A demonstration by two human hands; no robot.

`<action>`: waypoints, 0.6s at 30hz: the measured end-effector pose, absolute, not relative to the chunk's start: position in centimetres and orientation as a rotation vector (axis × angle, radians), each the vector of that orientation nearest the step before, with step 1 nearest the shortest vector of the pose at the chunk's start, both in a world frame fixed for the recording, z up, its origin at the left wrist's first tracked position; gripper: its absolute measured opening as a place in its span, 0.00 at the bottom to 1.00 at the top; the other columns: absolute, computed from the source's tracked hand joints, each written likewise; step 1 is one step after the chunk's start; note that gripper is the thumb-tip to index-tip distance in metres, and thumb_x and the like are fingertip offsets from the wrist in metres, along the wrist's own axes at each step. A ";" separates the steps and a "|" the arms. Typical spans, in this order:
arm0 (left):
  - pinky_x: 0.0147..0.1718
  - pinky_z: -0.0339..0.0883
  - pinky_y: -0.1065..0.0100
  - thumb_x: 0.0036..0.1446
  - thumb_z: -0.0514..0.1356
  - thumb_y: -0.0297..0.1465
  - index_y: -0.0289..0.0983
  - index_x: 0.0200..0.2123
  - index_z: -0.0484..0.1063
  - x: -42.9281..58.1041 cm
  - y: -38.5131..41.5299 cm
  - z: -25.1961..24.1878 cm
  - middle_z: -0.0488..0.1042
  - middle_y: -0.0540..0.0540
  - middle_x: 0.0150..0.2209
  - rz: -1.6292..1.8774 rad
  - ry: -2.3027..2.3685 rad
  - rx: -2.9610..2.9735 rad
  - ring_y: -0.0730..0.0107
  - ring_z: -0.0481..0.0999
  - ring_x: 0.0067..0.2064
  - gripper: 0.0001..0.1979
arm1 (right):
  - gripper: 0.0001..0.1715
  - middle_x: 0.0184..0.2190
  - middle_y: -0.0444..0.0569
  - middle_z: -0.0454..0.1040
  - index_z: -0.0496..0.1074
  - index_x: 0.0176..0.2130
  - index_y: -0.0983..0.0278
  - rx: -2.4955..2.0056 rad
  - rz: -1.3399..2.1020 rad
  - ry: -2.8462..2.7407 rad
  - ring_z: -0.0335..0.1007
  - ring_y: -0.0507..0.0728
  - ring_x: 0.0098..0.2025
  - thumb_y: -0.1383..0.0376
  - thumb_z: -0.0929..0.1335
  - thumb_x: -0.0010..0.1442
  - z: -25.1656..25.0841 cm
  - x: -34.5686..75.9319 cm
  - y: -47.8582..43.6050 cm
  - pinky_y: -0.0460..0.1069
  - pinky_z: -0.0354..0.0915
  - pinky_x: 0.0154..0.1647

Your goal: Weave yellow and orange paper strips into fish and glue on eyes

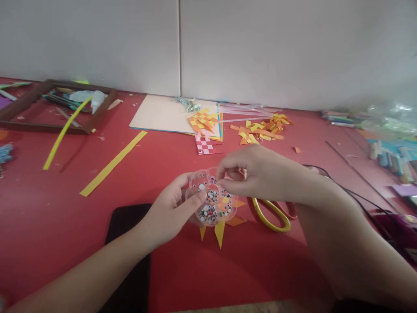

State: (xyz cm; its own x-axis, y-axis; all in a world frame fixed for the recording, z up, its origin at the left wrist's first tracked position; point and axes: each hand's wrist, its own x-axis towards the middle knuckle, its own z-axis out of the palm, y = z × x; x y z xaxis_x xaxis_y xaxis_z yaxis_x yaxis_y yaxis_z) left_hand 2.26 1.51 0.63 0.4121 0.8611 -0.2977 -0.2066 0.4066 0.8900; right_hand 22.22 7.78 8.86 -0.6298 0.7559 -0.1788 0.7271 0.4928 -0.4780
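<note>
A clear round compartment case [211,209] of googly eyes is gripped at its left edge by my left hand [176,208], the thumb lying across its top. Over the case's upper right side, my right hand [250,169] is closed in a pinch; its fingertips touch or hover at the case, and whatever they hold is too small to see. Partly hidden under the case lies a yellow and orange paper piece [220,234] with pointed ends. Beside it to the right are scissors [272,217] with yellow handles, partly covered by my right arm.
Farther back lie a pink checked paper fish [204,145], an orange and yellow woven one [202,121], paper sheets [159,114] and paper scraps [267,130]. Yellow strips [114,163] and a brown frame [48,128] are at left. A dark flat object [130,261] lies beneath my left arm.
</note>
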 end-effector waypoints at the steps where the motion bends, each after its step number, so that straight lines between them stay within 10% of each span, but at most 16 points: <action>1: 0.29 0.79 0.67 0.61 0.64 0.39 0.37 0.57 0.64 2.2 1.5 0.6 0.80 0.43 0.39 0.796 0.888 0.895 0.67 0.81 0.32 0.24 | 0.07 0.20 0.40 0.68 0.75 0.30 0.62 -1.332 0.816 -2.616 0.59 0.48 0.23 0.64 0.67 0.57 8.8 22.2 7.8 0.46 0.53 0.24; 18: 0.28 0.77 0.69 0.60 0.65 0.40 0.37 0.58 0.65 1.4 2.5 1.1 0.79 0.40 0.46 0.914 1.029 0.834 0.64 0.81 0.38 0.26 | 0.10 0.33 0.46 0.78 0.74 0.36 0.63 -1.405 0.666 -2.319 0.71 0.53 0.34 0.62 0.65 0.64 8.7 23.1 9.4 0.48 0.62 0.36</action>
State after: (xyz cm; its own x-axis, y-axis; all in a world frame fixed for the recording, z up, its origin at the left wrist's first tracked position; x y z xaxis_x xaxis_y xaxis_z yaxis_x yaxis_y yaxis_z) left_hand 1.42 2.47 1.06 0.2402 0.9115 -0.3338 -0.2233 0.3866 0.8948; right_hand 23.10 9.39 8.74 -0.4486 0.8922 0.0518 0.7289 0.3988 -0.5564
